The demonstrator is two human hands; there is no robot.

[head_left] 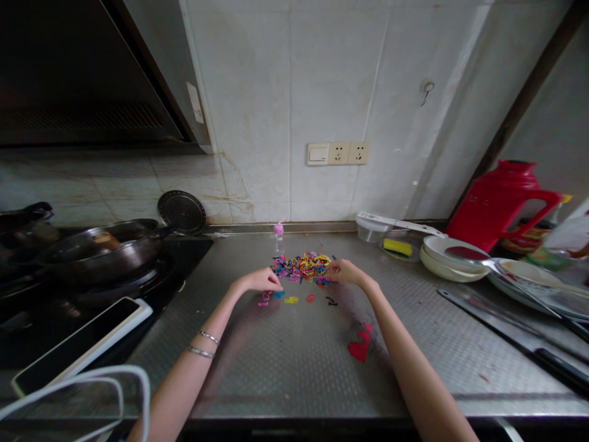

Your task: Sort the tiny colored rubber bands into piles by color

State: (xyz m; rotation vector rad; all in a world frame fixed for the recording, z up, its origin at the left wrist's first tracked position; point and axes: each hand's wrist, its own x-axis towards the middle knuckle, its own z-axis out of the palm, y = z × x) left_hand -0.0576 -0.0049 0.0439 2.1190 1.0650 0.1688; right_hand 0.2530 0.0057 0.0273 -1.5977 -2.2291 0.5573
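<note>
A heaped pile of small colourful bands (301, 266), which look like elastic hair ties, lies on the metal counter. In front of it, small groups sit in a row by colour: pink bands (262, 300), blue bands (278, 294), yellow bands (291, 300), red bands (310, 298) and black bands (331, 301). My left hand (263, 280) is closed in a pinch just above the blue group. At the pile's right edge, my right hand (345, 271) has its fingers pinched together. What either hand's fingertips hold is too small to make out.
Behind the pile stands a small clear bottle with a pink top (278, 236). Red heart-shaped pieces (360, 344) lie near my right forearm. Bowls (453, 258), a long knife (497, 331) and a red thermos (499, 202) are on the right. Left are a pan (101, 261) and a white-edged device (83, 344).
</note>
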